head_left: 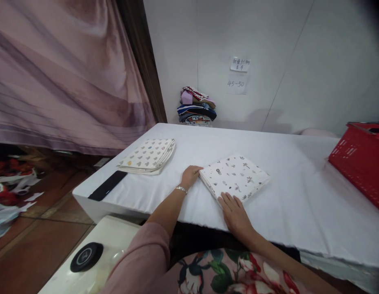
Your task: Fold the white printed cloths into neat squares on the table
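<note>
A folded white cloth with a small dark palm-tree print (235,175) lies at an angle on the white-covered table (287,163). My left hand (190,178) is at its left corner, the fingers closed on the edge there. My right hand (236,214) rests on its near edge with the fingers stretched out flat. To the left lies a second folded cloth, cream with grey motifs and a few coloured ones (148,156); neither hand touches it.
A black flat strip (108,185) lies at the table's left edge. A red plastic basket (360,163) stands at the right. Folded fabrics (197,107) are stacked by the wall. A pink curtain (69,73) hangs at left, above a white surface with a round black object (87,257).
</note>
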The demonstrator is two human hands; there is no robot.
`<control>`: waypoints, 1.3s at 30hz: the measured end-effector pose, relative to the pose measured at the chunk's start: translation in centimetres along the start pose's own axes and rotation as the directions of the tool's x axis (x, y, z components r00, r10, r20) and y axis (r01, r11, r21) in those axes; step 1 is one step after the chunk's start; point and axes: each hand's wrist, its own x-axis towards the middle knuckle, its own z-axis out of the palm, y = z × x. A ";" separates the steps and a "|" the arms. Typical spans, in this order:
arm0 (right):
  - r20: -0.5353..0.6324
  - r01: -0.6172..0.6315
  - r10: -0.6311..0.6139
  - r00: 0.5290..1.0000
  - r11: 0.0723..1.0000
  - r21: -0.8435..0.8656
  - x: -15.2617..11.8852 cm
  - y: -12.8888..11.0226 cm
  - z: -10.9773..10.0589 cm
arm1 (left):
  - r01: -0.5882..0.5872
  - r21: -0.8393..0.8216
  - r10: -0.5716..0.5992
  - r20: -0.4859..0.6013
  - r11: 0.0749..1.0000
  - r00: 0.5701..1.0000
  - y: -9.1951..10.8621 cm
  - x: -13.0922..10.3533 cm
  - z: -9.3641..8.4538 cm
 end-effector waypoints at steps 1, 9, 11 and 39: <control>0.000 0.001 -0.001 1.000 1.000 0.002 0.0 0.0 0.0 | 0.015 -0.005 -0.015 -0.004 1.000 1.000 0.1 0.0 0.0; -0.012 0.008 -0.008 1.000 1.000 0.002 -0.1 0.0 0.0 | -0.158 0.005 0.158 0.021 0.987 0.987 1.2 -0.7 -1.4; -0.025 0.004 -0.004 1.000 1.000 0.011 -0.1 0.0 0.0 | -0.186 0.030 0.187 -0.032 0.982 0.982 1.7 -1.4 -1.7; 0.000 0.020 -0.020 1.000 1.000 0.019 -0.4 0.3 -0.2 | 0.126 -0.174 -0.165 -0.232 0.977 0.959 2.6 -3.9 -0.2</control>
